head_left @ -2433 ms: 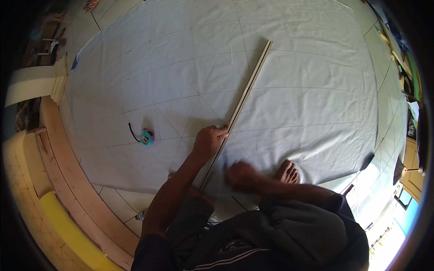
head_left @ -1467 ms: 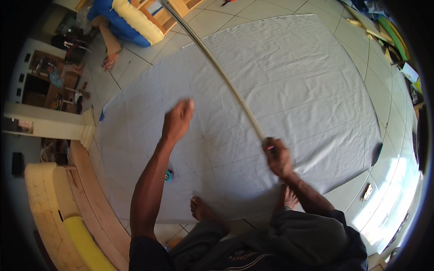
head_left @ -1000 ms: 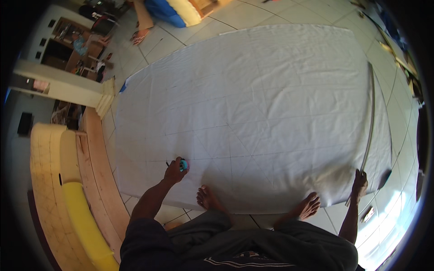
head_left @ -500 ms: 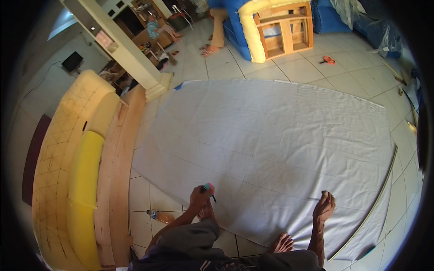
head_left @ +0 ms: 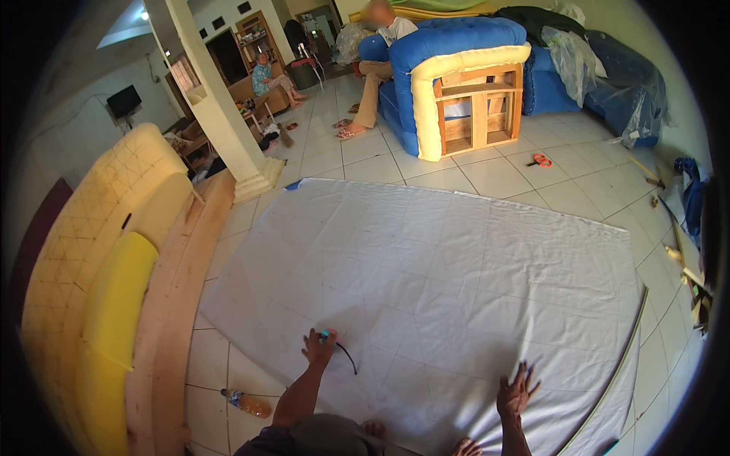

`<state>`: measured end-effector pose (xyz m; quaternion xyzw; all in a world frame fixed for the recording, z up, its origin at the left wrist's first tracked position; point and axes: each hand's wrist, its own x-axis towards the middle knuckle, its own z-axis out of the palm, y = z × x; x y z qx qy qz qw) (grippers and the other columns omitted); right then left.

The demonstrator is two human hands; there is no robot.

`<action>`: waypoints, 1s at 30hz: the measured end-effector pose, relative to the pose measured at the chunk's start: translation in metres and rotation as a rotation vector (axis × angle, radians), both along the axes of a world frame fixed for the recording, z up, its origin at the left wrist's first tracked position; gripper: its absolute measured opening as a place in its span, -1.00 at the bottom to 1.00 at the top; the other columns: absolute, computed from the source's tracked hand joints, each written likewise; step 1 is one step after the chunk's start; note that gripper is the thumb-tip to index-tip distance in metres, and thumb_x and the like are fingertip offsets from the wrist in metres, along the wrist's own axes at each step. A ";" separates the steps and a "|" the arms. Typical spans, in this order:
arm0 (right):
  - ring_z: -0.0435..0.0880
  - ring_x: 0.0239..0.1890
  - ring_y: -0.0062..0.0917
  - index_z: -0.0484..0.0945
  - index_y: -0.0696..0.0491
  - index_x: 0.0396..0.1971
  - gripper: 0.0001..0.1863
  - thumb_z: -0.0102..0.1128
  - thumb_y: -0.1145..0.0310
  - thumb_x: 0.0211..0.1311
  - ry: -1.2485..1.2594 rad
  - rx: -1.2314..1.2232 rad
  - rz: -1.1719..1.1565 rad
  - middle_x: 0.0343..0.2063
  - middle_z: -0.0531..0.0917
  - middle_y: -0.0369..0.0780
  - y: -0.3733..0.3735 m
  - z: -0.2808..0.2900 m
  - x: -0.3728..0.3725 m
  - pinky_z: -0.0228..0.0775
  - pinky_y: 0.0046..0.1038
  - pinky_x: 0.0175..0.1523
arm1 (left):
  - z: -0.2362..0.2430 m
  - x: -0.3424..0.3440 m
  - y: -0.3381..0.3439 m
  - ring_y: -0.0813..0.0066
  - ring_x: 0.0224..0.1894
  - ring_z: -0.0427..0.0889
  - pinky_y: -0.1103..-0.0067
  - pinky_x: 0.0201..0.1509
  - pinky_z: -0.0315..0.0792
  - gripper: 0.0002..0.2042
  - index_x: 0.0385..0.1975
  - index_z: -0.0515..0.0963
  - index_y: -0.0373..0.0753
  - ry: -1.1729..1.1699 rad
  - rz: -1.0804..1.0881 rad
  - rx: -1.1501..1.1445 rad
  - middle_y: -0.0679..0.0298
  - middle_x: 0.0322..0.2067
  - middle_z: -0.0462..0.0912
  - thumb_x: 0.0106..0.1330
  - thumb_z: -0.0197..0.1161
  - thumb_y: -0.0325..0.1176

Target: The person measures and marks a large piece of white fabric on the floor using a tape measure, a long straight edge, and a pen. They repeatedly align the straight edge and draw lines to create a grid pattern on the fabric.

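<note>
A large sheet of white-grey fabric (head_left: 449, 266), marked with thin drawn lines, lies spread over the tiled floor in front of me. My left hand (head_left: 318, 351) is closed on a small teal-and-pink tape measure (head_left: 327, 335), near the fabric's left part. From it a black strap (head_left: 348, 358) curls down over the cloth. My right hand (head_left: 515, 394) rests low on the fabric's right side, its fingers spread. Something small and dark shows by its fingertips, too blurred to name. My bare feet (head_left: 465, 447) are at the near edge.
Left are a yellow foam sofa back (head_left: 99, 220), wooden boards (head_left: 171, 304) and a bottle (head_left: 247, 403). A long thin strip (head_left: 608, 380) runs along the right. Beyond lie orange-handled scissors (head_left: 541, 160) and a blue sofa frame (head_left: 464, 45). One person (head_left: 399, 29) sits behind it, another (head_left: 266, 76) farther back.
My view has tilted up, showing more of the room. The left hand has moved forward on the cloth with the tape measure. The right hand's fingers have gone from a pinch to spread.
</note>
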<state>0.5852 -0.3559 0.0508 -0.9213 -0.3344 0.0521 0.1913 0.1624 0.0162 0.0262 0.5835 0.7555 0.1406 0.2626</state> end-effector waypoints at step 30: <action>0.36 0.45 -0.09 0.33 0.10 0.39 -0.33 0.26 0.12 0.39 -0.127 -0.190 -0.306 0.38 0.45 0.00 -0.199 -0.023 0.083 0.08 0.00 0.51 | -0.026 -0.069 0.032 -0.17 0.51 0.21 -0.12 0.52 -0.04 -0.04 0.52 0.18 -0.24 0.186 -0.180 0.012 -0.18 0.45 0.25 0.29 0.16 0.38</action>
